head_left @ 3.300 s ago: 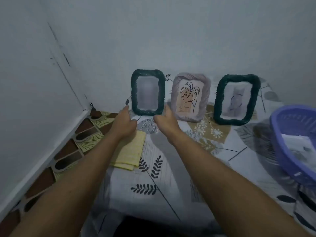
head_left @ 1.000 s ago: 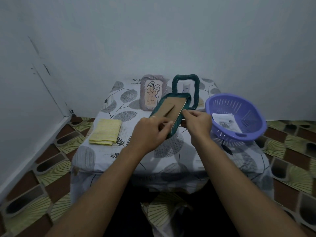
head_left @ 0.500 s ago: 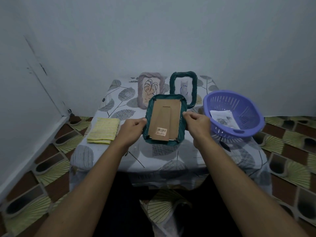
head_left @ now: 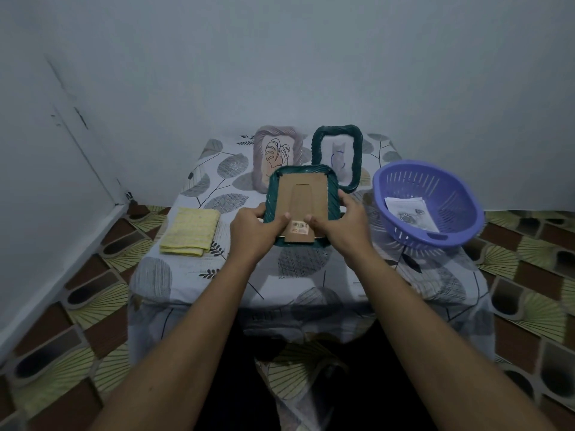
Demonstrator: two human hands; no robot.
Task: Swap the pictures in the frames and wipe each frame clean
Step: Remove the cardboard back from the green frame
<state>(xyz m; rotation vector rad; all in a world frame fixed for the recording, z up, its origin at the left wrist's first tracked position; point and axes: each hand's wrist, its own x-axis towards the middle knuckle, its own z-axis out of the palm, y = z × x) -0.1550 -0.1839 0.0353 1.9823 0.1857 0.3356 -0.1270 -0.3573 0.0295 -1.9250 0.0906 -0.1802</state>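
Cannot see the picture side of the nearer green frame [head_left: 311, 194], turned cardboard back up above the middle of the table [head_left: 305, 275], nor the fingers tucked beneath; pinched at its near corners by left hand [head_left: 253, 233] and right hand [head_left: 342, 227], thumbs [head_left: 280, 220] pressing the backing.

We see a room in a home: a leaf-print tablecloth [head_left: 193, 275] in a corner of plain painted walls [head_left: 280, 57], patterned floor tiles [head_left: 77, 306] and a purple plastic basket [head_left: 407, 185].
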